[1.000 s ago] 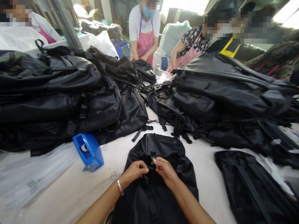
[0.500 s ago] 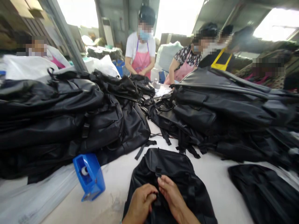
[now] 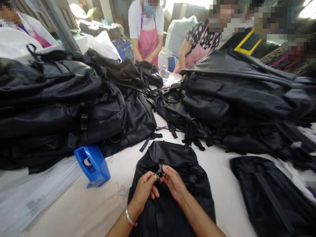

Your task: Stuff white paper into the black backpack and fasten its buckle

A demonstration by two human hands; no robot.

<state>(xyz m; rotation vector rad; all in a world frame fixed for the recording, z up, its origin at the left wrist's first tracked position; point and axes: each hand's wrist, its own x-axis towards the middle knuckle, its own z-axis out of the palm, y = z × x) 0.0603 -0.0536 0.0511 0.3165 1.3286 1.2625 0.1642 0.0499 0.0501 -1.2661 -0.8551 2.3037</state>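
A black backpack point(image 3: 170, 200) lies flat on the table in front of me, its top end pointing away. Over its front, my right hand point(image 3: 174, 184) pinches a dark plastic buckle point(image 3: 160, 169) just below the top flap. Close beside it, my left hand point(image 3: 145, 187) is closed at thumb and forefinger on a small dark piece that looks like the other half of the buckle. The fingertips of both hands nearly meet. Whether the two halves are joined, I cannot tell.
Piles of black backpacks rise at left point(image 3: 61, 115) and right point(image 3: 222, 98). A blue tape dispenser point(image 3: 98, 168) stands left of my hands on the pale table point(image 3: 113, 197), near clear plastic sheeting point(image 3: 41, 194). Another black bag point(image 3: 266, 194) lies right. Co-workers stand beyond.
Both hands have moved up the backpack towards its top flap, and the buckle between them now shows. The view has tipped downward, so more of my forearms is visible.
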